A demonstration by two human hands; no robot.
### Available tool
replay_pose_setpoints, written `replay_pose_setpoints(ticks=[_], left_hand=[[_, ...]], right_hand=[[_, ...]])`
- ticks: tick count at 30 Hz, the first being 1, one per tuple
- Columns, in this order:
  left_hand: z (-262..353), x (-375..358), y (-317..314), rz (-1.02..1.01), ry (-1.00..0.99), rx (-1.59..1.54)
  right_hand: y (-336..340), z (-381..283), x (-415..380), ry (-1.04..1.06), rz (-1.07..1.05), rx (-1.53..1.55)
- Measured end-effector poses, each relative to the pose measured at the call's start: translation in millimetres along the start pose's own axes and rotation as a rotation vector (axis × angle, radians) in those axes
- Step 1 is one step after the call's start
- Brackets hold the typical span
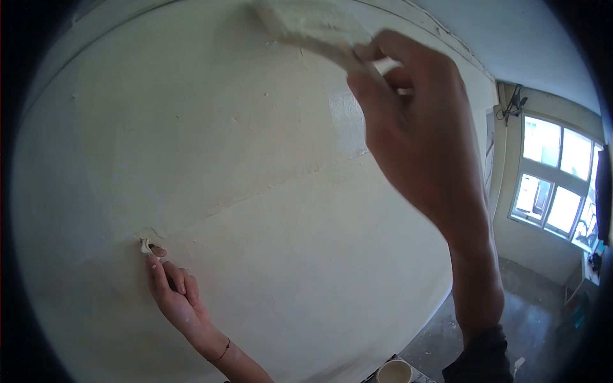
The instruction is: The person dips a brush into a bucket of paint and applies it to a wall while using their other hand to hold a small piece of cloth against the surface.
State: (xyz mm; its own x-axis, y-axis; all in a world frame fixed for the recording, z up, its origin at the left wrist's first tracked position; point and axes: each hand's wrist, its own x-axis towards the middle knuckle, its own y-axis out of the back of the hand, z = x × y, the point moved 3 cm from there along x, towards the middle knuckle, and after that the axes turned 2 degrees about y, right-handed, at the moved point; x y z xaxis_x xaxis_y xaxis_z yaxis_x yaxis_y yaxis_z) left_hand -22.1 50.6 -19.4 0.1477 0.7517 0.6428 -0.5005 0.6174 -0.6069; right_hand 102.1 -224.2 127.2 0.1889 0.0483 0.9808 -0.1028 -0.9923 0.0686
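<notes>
High up, my right hand (421, 121) is closed around the handle of a wide, flat, cream-coated tool (319, 22). Motion blurs this tool, and its far end overlaps the upper part of the cream wall (268, 147). Lower left, my left hand (172, 284) pinches a small whitish lump (147, 246) between thumb and fingertips, right at the wall. Around that spot the wall surface has a curved ridge. Just left of my right hand, a shiny wet-looking patch (348, 115) shows on the wall. A rough seam runs slanting across the surface between the hands.
Below stands a round container (394, 371), cream inside, at the bottom edge. Grey floor (415, 338) stretches to the right. A window (555, 172) with several bright panes is in the far wall, with dark cables (513, 105) hanging beside it. The ceiling (543, 38) slopes overhead.
</notes>
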Motion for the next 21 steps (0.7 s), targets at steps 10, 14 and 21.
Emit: replay_pose_setpoints(ticks=[10, 14, 21], left_hand=[[0, -1, 1, 0.046, 0.019, 0.014], [-1, 0, 0, 0.026, 0.012, 0.009], [0, -1, -1, 0.046, 0.012, 0.001]], right_hand=[[-24, 15, -87, -0.008, 0.003, 0.049], [-10, 8, -100, -0.143, -0.035, 0.093], [-19, 25, -3, 0.099, 0.144, 0.017]])
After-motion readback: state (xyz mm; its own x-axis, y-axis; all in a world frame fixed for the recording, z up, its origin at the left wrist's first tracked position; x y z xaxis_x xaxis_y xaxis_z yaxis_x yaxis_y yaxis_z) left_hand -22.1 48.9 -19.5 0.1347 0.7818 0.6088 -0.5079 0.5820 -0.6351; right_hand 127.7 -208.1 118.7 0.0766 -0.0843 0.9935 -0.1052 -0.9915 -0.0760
